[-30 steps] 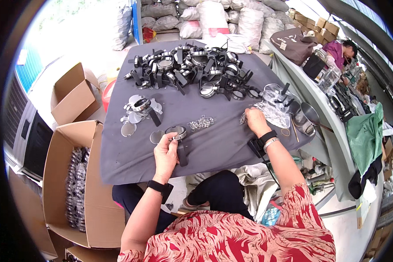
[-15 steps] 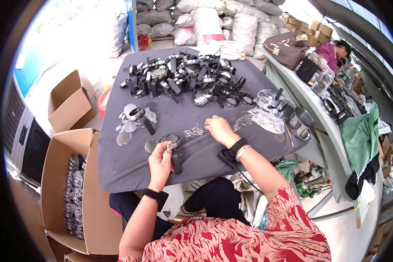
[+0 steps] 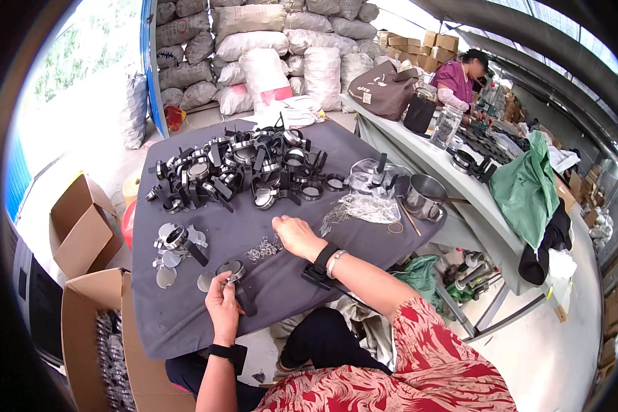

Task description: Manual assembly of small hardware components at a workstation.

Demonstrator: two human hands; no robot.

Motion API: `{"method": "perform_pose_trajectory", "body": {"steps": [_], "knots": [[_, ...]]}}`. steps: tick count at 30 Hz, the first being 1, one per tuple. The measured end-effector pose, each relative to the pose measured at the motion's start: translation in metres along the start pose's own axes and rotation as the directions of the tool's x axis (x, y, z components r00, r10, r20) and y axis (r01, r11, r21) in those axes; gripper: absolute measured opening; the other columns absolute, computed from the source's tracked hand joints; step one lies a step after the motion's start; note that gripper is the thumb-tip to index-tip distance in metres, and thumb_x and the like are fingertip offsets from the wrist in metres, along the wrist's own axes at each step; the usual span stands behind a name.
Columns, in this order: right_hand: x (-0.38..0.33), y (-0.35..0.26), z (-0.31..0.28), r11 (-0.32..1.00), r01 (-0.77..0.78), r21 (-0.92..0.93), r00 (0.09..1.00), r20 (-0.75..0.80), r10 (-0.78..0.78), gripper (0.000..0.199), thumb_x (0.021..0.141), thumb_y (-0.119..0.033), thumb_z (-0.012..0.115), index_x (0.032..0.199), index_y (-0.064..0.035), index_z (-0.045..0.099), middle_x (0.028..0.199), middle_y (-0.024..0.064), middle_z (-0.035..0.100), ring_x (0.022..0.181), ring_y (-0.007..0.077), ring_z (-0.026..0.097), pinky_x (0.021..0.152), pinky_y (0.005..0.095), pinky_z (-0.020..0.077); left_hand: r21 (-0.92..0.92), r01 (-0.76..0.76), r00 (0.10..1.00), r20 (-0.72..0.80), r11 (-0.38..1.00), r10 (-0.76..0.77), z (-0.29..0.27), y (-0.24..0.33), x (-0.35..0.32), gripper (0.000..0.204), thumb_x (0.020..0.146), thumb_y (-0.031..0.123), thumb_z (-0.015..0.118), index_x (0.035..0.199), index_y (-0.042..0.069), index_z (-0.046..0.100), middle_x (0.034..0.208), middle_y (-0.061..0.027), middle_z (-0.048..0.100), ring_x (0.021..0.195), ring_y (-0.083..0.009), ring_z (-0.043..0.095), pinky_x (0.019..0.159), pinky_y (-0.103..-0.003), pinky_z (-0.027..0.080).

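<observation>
My left hand is closed at the near part of the table, thumb and fingers gripping a round metal ring with a black handle. A grey disc lies in or on the ring, and its handle points toward me. Beside it on the left rests a loose grey disc. My right hand hovers at a small heap of bent metal clips, fingers drawn together; whether a clip is between them is too small to tell. Left of the heap, another handled ring sits among several loose discs.
A large pile of handled rings covers the table's far part. Right of it are a clear plastic bag, a metal pot and a thin stick. Cardboard boxes stand left. Another person works at the side table.
The view has swung right and up, so the table appears lower and further left. My left hand still grips the handled ring, and my right hand stays by the clips.
</observation>
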State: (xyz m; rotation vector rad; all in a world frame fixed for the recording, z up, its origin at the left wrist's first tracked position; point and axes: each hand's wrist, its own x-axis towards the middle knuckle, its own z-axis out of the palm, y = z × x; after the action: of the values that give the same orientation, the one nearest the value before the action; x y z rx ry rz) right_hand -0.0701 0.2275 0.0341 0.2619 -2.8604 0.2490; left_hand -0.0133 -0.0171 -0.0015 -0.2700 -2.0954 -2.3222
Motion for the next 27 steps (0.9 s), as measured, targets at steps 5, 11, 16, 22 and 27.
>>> {"method": "perform_pose_trajectory", "body": {"steps": [5,11,16,22,27], "knots": [[-0.007,0.013,0.008,0.967,-0.052,0.251,0.996,-0.062,0.070,0.022,0.079,-0.002,0.055,0.099,-0.0044,0.064,0.093,0.0215,0.063,0.092,0.0385,0.062,0.075,0.0441,0.0498,0.008,-0.026,1.000,0.001,1.000,0.026,-0.009,-0.003,-0.005,0.019,0.095,0.005,0.046,0.111,0.002,0.057,0.064,0.0010,0.050,0.042,-0.0028,0.041,0.037,-0.020,0.037],[-0.009,0.040,0.000,0.206,-0.319,0.925,0.893,0.221,0.392,0.008,0.081,0.001,0.062,0.087,0.0016,0.066,0.072,0.0041,0.063,0.054,0.0088,0.053,0.044,0.0232,0.0401,-0.010,-0.002,1.000,0.025,1.000,0.003,0.004,0.002,0.001,0.018,0.094,0.004,0.048,0.109,0.002,0.058,0.067,0.0007,0.053,0.044,-0.0043,0.045,0.039,-0.022,0.038],[-0.018,0.025,-0.004,0.072,-0.300,0.951,0.927,0.273,0.258,0.008,0.085,-0.001,0.061,0.093,-0.0012,0.062,0.071,0.0029,0.061,0.050,0.0052,0.049,0.039,0.0187,0.0330,0.019,-0.012,1.000,-0.014,1.000,0.013,-0.001,-0.002,0.001,0.017,0.094,0.006,0.050,0.108,0.004,0.059,0.070,0.0019,0.054,0.045,-0.0030,0.045,0.039,-0.021,0.038],[-0.020,0.030,0.007,0.401,-0.195,0.895,0.959,0.088,0.269,0.013,0.082,-0.002,0.064,0.095,-0.0007,0.066,0.078,0.0036,0.065,0.060,0.0094,0.056,0.052,0.0234,0.0448,0.027,-0.022,0.999,-0.023,0.999,0.023,-0.001,0.000,0.001,0.016,0.094,0.006,0.050,0.107,0.004,0.060,0.064,0.0027,0.052,0.044,-0.0026,0.044,0.039,-0.021,0.037],[-0.020,0.041,0.013,0.631,-0.241,0.737,0.934,0.000,0.356,0.022,0.079,0.000,0.066,0.100,0.0014,0.065,0.084,0.0088,0.067,0.077,0.0150,0.062,0.073,0.0289,0.0503,0.045,-0.006,1.000,-0.028,0.999,0.007,0.001,0.001,-0.001,0.016,0.093,0.006,0.050,0.106,0.004,0.060,0.058,0.0031,0.050,0.043,-0.0031,0.044,0.039,-0.022,0.036]]}}
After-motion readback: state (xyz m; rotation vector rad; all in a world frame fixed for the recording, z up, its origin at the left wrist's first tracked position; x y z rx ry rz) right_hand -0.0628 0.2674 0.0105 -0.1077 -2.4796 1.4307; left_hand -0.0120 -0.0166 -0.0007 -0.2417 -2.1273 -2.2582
